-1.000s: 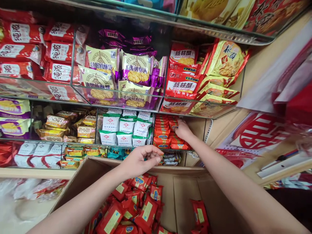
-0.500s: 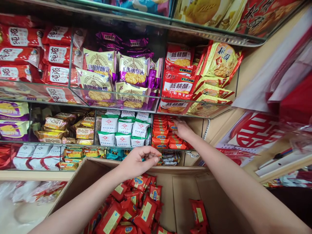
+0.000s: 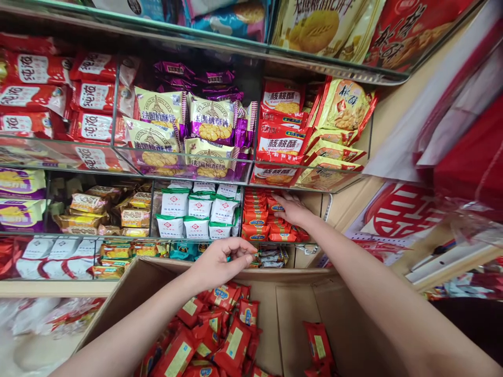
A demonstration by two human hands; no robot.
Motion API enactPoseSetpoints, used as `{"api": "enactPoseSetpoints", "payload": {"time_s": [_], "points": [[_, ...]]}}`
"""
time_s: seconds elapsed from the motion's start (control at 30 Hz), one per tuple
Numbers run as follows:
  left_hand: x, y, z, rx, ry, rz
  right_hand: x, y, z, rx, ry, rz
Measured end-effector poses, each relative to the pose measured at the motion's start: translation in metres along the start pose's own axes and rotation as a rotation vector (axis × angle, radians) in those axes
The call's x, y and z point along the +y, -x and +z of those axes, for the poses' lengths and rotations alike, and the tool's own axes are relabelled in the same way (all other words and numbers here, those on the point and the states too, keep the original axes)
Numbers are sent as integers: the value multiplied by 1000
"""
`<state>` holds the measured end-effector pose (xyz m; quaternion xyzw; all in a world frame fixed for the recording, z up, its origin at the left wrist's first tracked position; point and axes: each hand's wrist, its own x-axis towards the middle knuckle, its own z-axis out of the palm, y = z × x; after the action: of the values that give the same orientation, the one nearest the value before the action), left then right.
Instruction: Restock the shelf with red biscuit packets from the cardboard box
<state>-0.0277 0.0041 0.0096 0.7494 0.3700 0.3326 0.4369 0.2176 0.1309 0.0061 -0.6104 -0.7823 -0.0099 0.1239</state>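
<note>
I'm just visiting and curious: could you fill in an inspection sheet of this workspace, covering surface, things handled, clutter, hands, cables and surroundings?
Surface: shelf compartment, with open cardboard box in front.
Things handled: shelved red packets stacked; loose red packets jumbled in the box.
Clutter: crumpled plastic wrapping, lower left.
Hands: right hand touching the shelved red packets; left hand near the box's far edge, fingers loosely curled, nothing visibly held.
Cables: nothing seen clearly.
Surroundings: green-and-white packets left of the shelved stacks.

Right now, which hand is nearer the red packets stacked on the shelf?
Right. The right hand is at the shelf, fingers over the right side of the stacked red packets; the left hand is lower, short of them, by the cardboard box's far rim.
</note>
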Motion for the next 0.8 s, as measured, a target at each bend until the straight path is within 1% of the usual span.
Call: {"api": "enactPoseSetpoints", "payload": {"time_s": [0.13, 0.23, 0.37, 0.53, 0.67, 0.8], "points": [[-2, 0, -1, -4, -4, 9, -2, 7, -2, 78, -52, 54], [-2, 0, -1, 7, -9, 19, -4, 10, -1, 98, -100, 89], [-2, 1, 0, 23, -29, 32, -10, 7, 2, 86, -134, 114], [-4, 1, -1, 20, -32, 43, -17, 0, 3, 59, -123, 96], [-7, 1, -1, 15, -31, 39, -11, 1, 6, 19, -117, 75], [-8, 1, -1, 7, -14, 31, -4, 4, 6, 13, -118, 62]]}}
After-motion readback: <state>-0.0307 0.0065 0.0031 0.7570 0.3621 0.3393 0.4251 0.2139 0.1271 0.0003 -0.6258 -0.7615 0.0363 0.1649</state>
